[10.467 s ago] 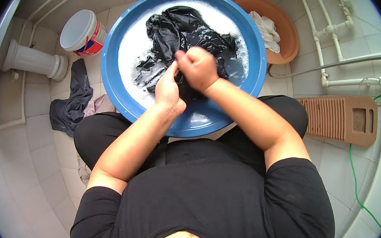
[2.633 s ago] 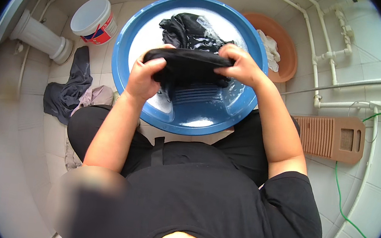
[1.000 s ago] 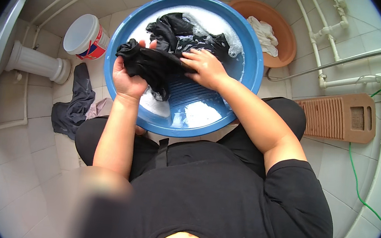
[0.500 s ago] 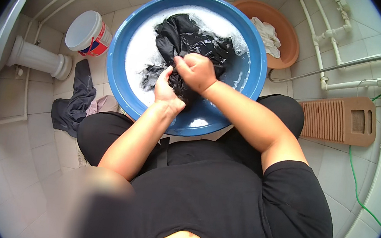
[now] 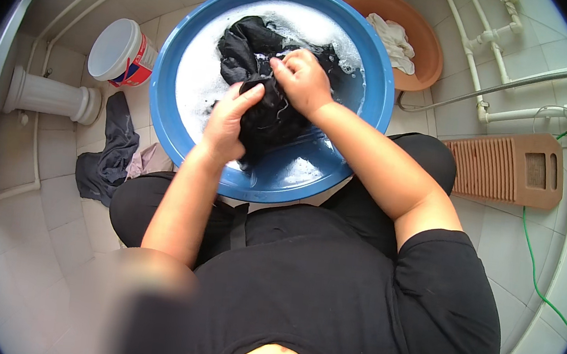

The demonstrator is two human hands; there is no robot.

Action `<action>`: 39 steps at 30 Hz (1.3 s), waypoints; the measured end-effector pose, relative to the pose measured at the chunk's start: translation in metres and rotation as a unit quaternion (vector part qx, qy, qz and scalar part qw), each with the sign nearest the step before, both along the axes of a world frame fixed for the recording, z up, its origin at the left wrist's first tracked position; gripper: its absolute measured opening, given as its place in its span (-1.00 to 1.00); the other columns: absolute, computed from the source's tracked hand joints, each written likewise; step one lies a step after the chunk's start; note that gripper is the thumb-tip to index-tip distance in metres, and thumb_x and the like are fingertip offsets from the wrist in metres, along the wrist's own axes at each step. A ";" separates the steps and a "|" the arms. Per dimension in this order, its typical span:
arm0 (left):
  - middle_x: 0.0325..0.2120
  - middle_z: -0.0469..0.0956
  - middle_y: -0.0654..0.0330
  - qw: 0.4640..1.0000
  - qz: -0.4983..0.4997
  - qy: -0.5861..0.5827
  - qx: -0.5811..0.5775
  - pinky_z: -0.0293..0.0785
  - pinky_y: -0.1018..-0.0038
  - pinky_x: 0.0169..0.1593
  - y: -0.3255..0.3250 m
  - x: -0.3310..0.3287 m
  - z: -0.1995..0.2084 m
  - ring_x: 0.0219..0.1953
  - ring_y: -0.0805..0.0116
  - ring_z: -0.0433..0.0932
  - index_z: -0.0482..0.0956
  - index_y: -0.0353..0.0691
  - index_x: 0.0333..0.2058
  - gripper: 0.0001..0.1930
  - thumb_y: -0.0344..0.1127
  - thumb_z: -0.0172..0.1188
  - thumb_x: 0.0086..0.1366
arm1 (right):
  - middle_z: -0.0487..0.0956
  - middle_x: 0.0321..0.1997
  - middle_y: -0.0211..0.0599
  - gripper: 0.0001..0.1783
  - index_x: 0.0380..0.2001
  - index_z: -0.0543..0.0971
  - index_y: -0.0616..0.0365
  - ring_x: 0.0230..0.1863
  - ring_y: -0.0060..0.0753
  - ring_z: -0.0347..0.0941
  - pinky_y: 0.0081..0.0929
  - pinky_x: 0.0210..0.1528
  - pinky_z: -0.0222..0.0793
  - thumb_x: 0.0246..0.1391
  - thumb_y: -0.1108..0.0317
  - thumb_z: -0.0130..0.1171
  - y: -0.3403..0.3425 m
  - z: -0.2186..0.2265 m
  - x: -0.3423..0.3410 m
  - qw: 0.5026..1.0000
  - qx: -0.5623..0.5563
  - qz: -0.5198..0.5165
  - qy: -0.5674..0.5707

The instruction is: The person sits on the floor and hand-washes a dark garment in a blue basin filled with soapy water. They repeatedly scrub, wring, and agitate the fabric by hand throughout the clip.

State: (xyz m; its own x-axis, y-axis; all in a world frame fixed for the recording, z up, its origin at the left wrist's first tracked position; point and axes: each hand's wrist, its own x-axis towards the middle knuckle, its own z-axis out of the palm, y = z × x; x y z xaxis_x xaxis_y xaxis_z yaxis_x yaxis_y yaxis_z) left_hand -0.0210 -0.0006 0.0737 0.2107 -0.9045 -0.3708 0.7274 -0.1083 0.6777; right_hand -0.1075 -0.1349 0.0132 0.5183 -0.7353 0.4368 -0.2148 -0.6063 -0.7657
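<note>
A wet black garment [image 5: 273, 116] lies bunched in a big blue basin [image 5: 164, 121] of sudsy water, part of it lifted between my hands. My left hand [image 5: 229, 123] grips its near left side, the thumb pressed on top of the cloth. My right hand [image 5: 303, 81] is closed on the cloth a little farther off and to the right, fingers curled in. More of the garment spreads toward the far side of the basin among white foam [image 5: 202, 63]. The fingertips of both hands are partly hidden by cloth.
Behind the basin on the right stands an orange-brown basin [image 5: 430, 57] holding a white cloth [image 5: 393, 43]. A brown washboard [image 5: 501, 168] lies at right beside a green cord [image 5: 532, 268]. At left are a white bucket [image 5: 115, 49], dark clothing [image 5: 116, 140] and a white pedestal [image 5: 51, 96].
My left hand has shifted left and turned, its thumb now over the cloth. The right hand has moved slightly away from me, and more black fabric is stretched between them.
</note>
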 end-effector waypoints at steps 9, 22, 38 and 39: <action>-0.14 0.44 0.13 0.542 -0.084 -0.836 0.028 0.24 0.26 0.00 0.011 0.017 -0.008 -0.04 0.19 0.39 0.47 -0.13 -0.13 -0.40 -0.12 0.40 -0.23 | 0.35 -0.63 -0.61 -0.59 -0.59 0.49 0.16 -0.50 -0.75 0.20 -0.65 -0.47 0.17 0.01 0.00 0.15 -0.003 0.063 -0.015 0.864 0.324 0.356 0.149; -0.18 0.52 0.07 0.956 0.192 0.217 -0.050 0.34 0.20 0.07 0.011 0.047 -0.052 -0.12 0.09 0.49 0.50 -0.20 -0.17 -0.61 -0.01 0.01 0.22 | 0.45 -0.15 -0.35 -0.50 -0.12 0.41 0.21 -0.08 -0.50 0.33 -0.56 0.04 0.21 -0.29 0.63 0.00 -0.010 0.008 -0.010 0.929 0.270 0.247 -0.048; -0.47 0.54 0.21 0.976 0.156 0.149 0.013 0.47 0.44 -0.26 -0.007 -0.011 -0.047 -0.43 0.32 0.52 0.51 -0.21 -0.39 -0.74 -0.17 -0.09 0.24 | 0.36 -0.66 -0.12 -0.75 -0.71 0.37 0.21 -0.63 -0.08 0.32 -0.35 -0.56 0.25 -0.08 0.34 0.09 0.056 0.011 0.002 0.996 0.047 0.056 -0.055; -0.53 0.52 0.22 0.976 0.126 0.178 -0.006 0.46 0.45 -0.29 -0.003 -0.004 -0.052 -0.47 0.33 0.51 0.49 -0.18 -0.44 -0.75 -0.17 -0.08 0.24 | 0.36 -0.66 -0.14 -0.76 -0.72 0.36 0.19 -0.63 -0.09 0.32 -0.34 -0.56 0.25 -0.10 0.36 0.10 0.065 0.014 0.002 0.993 0.007 0.093 -0.076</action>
State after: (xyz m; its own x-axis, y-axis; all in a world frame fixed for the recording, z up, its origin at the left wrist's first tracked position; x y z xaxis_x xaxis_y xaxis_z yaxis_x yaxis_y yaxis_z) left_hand -0.0249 -0.0041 0.0212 0.2869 -0.8449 -0.4515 0.9197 0.1111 0.3766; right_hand -0.1058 -0.0700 0.0277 0.5743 -0.6392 0.5115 0.0195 -0.6139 -0.7891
